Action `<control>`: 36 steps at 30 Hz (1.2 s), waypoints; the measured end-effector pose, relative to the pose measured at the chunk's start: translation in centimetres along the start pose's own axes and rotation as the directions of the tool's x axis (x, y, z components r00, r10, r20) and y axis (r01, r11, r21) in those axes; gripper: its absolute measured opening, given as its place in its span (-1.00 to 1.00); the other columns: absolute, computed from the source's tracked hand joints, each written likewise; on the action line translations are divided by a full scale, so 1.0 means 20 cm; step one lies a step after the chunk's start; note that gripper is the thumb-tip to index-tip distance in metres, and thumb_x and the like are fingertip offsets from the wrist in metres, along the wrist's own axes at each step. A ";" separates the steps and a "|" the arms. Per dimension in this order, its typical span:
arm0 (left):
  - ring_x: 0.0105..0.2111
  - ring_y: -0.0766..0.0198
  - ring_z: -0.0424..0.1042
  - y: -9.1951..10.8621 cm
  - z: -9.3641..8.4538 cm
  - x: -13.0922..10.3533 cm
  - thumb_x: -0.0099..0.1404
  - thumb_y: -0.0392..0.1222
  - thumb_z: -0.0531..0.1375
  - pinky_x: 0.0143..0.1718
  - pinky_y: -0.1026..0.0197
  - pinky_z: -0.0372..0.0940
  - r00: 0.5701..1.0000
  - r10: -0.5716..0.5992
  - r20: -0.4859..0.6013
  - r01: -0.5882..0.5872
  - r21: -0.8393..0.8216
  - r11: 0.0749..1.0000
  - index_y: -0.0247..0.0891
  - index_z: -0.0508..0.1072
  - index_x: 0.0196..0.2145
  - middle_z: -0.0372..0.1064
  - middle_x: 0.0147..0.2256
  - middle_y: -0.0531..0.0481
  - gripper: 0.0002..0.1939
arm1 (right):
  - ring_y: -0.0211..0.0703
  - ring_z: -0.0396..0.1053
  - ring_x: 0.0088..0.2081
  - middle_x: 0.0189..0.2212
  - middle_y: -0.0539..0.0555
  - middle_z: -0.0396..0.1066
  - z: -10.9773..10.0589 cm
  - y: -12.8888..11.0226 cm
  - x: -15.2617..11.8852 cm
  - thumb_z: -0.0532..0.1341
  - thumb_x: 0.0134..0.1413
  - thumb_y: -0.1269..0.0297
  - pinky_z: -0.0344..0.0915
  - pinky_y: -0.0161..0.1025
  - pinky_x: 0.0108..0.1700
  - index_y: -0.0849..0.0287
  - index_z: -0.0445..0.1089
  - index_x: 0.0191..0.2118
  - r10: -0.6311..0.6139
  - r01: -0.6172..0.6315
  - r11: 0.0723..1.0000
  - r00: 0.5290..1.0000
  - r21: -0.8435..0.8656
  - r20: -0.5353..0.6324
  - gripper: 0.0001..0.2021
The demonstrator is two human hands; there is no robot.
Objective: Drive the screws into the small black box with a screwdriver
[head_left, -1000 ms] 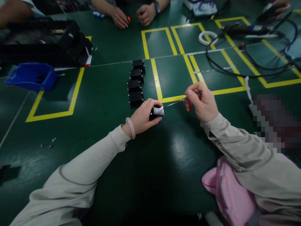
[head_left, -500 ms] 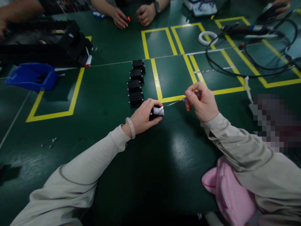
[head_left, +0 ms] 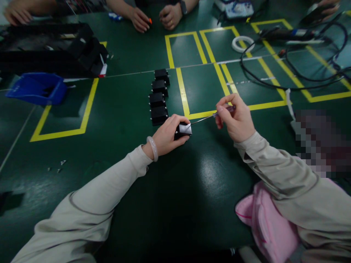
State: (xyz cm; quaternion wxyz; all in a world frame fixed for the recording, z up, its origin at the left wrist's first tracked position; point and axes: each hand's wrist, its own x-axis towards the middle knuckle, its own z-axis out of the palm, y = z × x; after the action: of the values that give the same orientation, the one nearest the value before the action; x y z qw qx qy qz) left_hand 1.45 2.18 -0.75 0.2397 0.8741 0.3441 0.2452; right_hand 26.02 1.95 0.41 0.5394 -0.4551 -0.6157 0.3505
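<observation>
My left hand is closed around a small black box on the green table, its fingers over the far side and thumb along the near side. A pale, shiny face of the box points right. In my right hand is a screwdriver, gripped by its dark translucent handle. Its thin metal shaft slants down left, and the tip meets the box's right side; what it touches there is too small to tell. Just beyond my left hand stands a row of several similar black boxes with small metal studs on their sides.
Several loose screws lie at left. A blue bin and long black trays stand farther back. At right are a tape roll, a looped black cable and pink cloth. Another person's hands rest across the table.
My hands, the box and the screwdriver stay nearly in place; the screwdriver handle looks slightly turned. At the far left, another person's hand has moved up over the black trays.
</observation>
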 end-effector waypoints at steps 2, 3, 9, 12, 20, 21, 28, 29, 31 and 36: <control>-0.06 0.11 0.37 0.00 0.00 0.00 0.32 -0.24 0.24 0.00 0.04 0.33 1.000 0.012 -0.006 -0.012 -0.001 1.000 -0.26 0.29 0.02 0.34 -0.06 -0.12 -0.66 | -0.35 0.24 -0.72 -0.68 -0.16 0.31 0.00 0.01 0.00 0.34 0.10 -0.13 0.16 -0.32 -0.72 0.04 0.26 -0.28 0.008 -0.008 1.000 1.000 0.024 0.000 -0.62; -0.06 0.12 0.37 0.00 0.00 0.00 0.31 -0.24 0.24 0.00 0.05 0.33 1.000 0.016 -0.008 -0.016 -0.001 1.000 -0.27 0.29 0.02 0.34 -0.06 -0.12 -0.66 | -0.35 0.24 -0.72 -0.67 -0.16 0.31 0.00 0.00 0.00 0.34 0.09 -0.13 0.16 -0.32 -0.72 0.04 0.27 -0.28 0.012 -0.012 1.000 1.000 0.029 0.000 -0.61; -0.06 0.11 0.37 0.00 0.00 0.00 0.31 -0.25 0.25 -0.01 0.05 0.33 1.000 0.012 -0.004 -0.012 0.000 1.000 -0.29 0.30 0.02 0.34 -0.06 -0.13 -0.65 | -0.35 0.22 -0.73 -0.72 -0.12 0.27 0.00 -0.02 0.00 0.26 0.19 -0.15 0.17 -0.32 -0.71 0.07 0.27 -0.37 -0.014 0.014 1.000 1.000 -0.021 -0.002 -0.62; -0.06 0.11 0.37 0.00 0.00 0.00 0.31 -0.25 0.25 -0.01 0.04 0.33 1.000 0.010 -0.006 -0.010 0.000 1.000 -0.30 0.30 0.02 0.34 -0.06 -0.14 -0.65 | -0.35 0.22 -0.73 -0.72 -0.14 0.26 0.00 0.00 0.00 0.28 0.17 -0.12 0.16 -0.32 -0.72 0.06 0.26 -0.33 -0.023 0.023 1.000 1.000 0.000 0.000 -0.64; -0.07 0.11 0.37 0.00 0.00 0.00 0.31 -0.24 0.25 -0.03 0.04 0.34 1.000 0.005 -0.002 -0.005 0.002 1.000 -0.28 0.30 0.02 0.34 -0.06 -0.13 -0.65 | -0.35 0.24 -0.72 -0.69 -0.13 0.28 0.00 0.00 0.00 0.28 0.14 -0.17 0.16 -0.32 -0.72 0.06 0.26 -0.31 -0.010 0.010 1.000 1.000 -0.008 0.004 -0.60; -0.07 0.11 0.37 0.00 0.00 0.00 0.31 -0.24 0.25 -0.03 0.04 0.34 1.000 0.003 -0.002 -0.003 0.000 1.000 -0.28 0.29 0.02 0.34 -0.06 -0.13 -0.65 | -0.36 0.24 -0.72 -0.70 -0.13 0.28 0.00 0.00 0.00 0.26 0.17 -0.17 0.16 -0.32 -0.71 0.07 0.26 -0.33 -0.012 0.012 1.000 1.000 -0.026 0.003 -0.61; -0.06 0.11 0.37 0.00 0.00 0.00 0.31 -0.24 0.24 -0.01 0.03 0.34 1.000 0.004 -0.006 -0.004 0.007 1.000 -0.25 0.28 0.01 0.34 -0.06 -0.12 -0.66 | -0.36 0.22 -0.73 -0.68 -0.17 0.26 0.00 0.02 0.00 0.29 0.16 -0.11 0.14 -0.32 -0.71 0.04 0.24 -0.25 -0.021 0.021 1.000 1.000 0.007 0.019 -0.64; -0.06 0.11 0.37 0.00 0.00 0.00 0.31 -0.24 0.24 -0.01 0.03 0.34 1.000 0.006 -0.008 -0.006 0.008 1.000 -0.25 0.28 0.01 0.34 -0.06 -0.12 -0.66 | -0.37 0.22 -0.73 -0.67 -0.17 0.27 0.00 0.02 0.00 0.30 0.15 -0.12 0.14 -0.32 -0.72 0.04 0.24 -0.24 -0.017 0.016 1.000 1.000 0.018 0.019 -0.63; -0.06 0.11 0.37 0.00 0.00 0.00 0.31 -0.24 0.24 -0.01 0.03 0.34 1.000 0.008 -0.010 -0.007 0.007 1.000 -0.26 0.29 0.02 0.34 -0.06 -0.12 -0.66 | -0.36 0.23 -0.72 -0.66 -0.17 0.27 0.00 0.02 0.00 0.32 0.12 -0.13 0.14 -0.32 -0.72 0.04 0.25 -0.23 -0.005 0.005 1.000 1.000 0.029 0.014 -0.62; -0.06 0.12 0.37 0.00 0.00 0.00 0.31 -0.24 0.24 -0.01 0.04 0.33 1.000 0.007 -0.009 -0.007 0.003 1.000 -0.26 0.28 0.02 0.34 -0.06 -0.12 -0.66 | -0.36 0.22 -0.72 -0.69 -0.14 0.27 0.01 -0.01 0.00 0.25 0.18 -0.16 0.15 -0.32 -0.72 0.07 0.26 -0.30 0.014 -0.014 1.000 1.000 -0.016 0.003 -0.62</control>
State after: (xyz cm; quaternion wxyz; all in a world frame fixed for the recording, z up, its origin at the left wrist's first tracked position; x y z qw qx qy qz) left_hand 1.44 2.17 -0.85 0.2359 0.8746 0.3424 0.2494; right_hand 25.86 1.87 0.50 0.5322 -0.4631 -0.6162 0.3501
